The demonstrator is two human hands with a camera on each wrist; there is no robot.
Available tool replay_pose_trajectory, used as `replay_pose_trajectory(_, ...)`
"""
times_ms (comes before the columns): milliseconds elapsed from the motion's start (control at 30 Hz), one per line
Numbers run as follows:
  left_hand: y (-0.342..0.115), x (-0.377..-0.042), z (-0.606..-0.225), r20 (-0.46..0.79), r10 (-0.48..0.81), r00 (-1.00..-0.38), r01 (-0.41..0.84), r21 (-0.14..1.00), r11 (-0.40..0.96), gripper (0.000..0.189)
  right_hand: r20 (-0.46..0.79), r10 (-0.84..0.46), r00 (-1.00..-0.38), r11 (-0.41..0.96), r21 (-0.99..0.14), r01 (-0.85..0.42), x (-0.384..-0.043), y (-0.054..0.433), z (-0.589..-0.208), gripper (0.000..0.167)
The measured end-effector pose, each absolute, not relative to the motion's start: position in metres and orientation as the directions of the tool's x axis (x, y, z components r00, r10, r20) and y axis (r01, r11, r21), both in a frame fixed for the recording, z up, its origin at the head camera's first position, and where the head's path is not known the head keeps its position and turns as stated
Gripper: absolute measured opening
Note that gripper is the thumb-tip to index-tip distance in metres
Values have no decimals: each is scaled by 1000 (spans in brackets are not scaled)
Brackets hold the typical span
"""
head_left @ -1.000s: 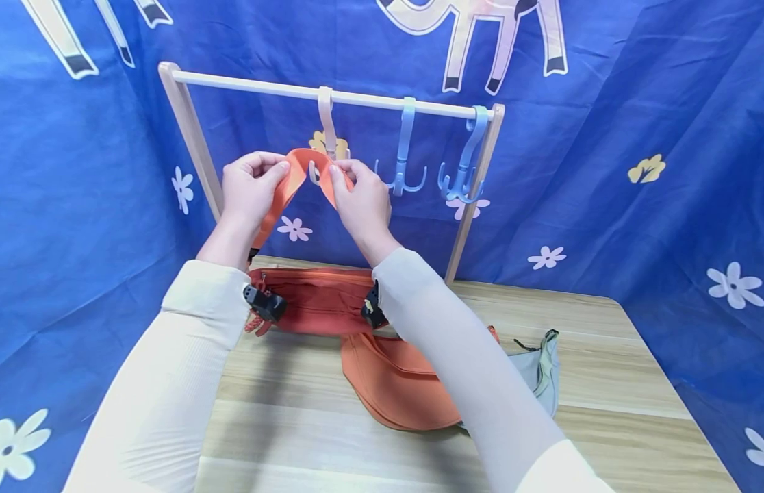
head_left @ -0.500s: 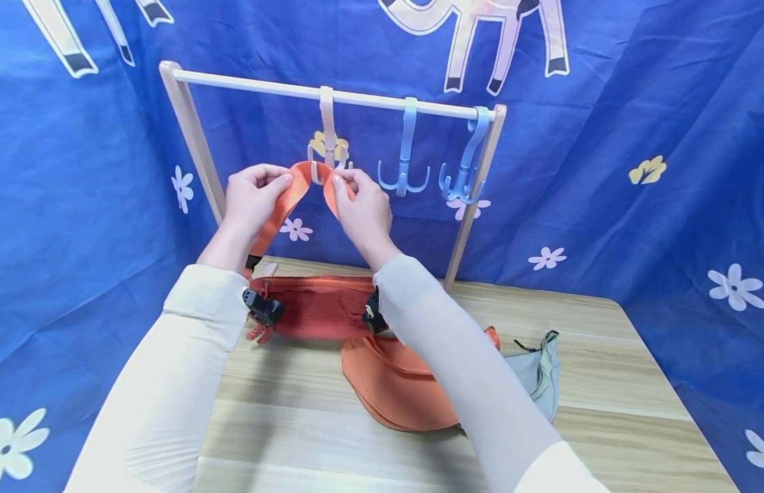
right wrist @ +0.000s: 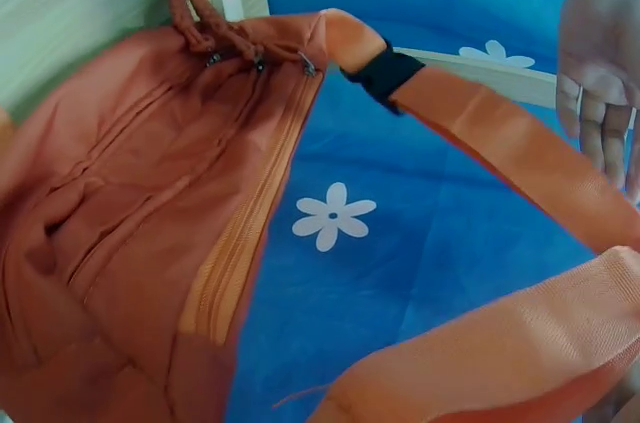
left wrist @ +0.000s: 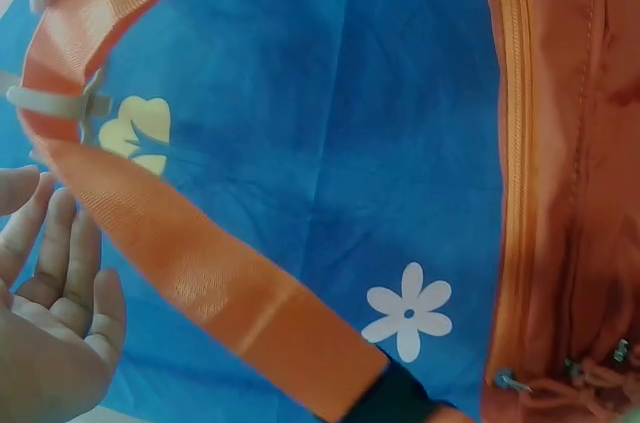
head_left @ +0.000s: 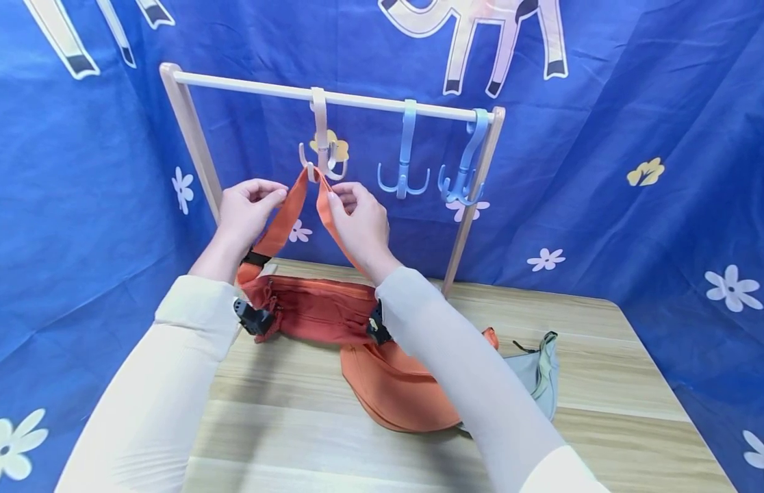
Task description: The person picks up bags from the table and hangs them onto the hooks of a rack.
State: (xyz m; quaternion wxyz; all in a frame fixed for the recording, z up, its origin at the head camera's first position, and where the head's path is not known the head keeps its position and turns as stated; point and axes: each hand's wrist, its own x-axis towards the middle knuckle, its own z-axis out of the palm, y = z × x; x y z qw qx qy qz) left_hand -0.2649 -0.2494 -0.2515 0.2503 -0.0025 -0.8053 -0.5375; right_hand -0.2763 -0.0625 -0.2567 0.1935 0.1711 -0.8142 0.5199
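A rust-red waist bag [head_left: 323, 311] hangs by its orange strap [head_left: 287, 222] from the front prong of a beige hook [head_left: 322, 140] on the rack's rail. In the left wrist view the strap [left wrist: 215, 288] loops over that prong and runs down to a black buckle [left wrist: 385, 398]. The left hand [head_left: 249, 205] is beside the strap's left side; its fingers [left wrist: 75, 283] are loosely bent, with nothing between them. The right hand [head_left: 360, 219] pinches the strap's right side between thumb and fingers, just below the prong. Most of its fingers are hidden behind the strap in the right wrist view.
Two blue hooks [head_left: 403, 154] hang farther right on the rail [head_left: 249, 85]. An orange bag [head_left: 400, 394] and a grey-green bag [head_left: 539, 373] lie on the wooden table [head_left: 604, 363], partly behind the right sleeve. A blue printed curtain [head_left: 591, 185] stands behind.
Both hands have moved down. The strap has come to rest on the beige hook's prong and narrowed into a point there. The left hand has let go of it, and the hook has shifted slightly left.
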Motion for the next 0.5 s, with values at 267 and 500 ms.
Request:
replay_pose_trajectory(267, -256, -255, -259, 387, -239, -891, 259, 864, 431, 34, 537, -65, -841, 370, -770, -520, -276, -46, -265, 24)
replay_pose_trajectory(500, -256, -246, -268, 405, -198, -893, 299, 861, 411, 30, 568, -94, -817, 390, -734, -555, -276, -29, -277, 23)
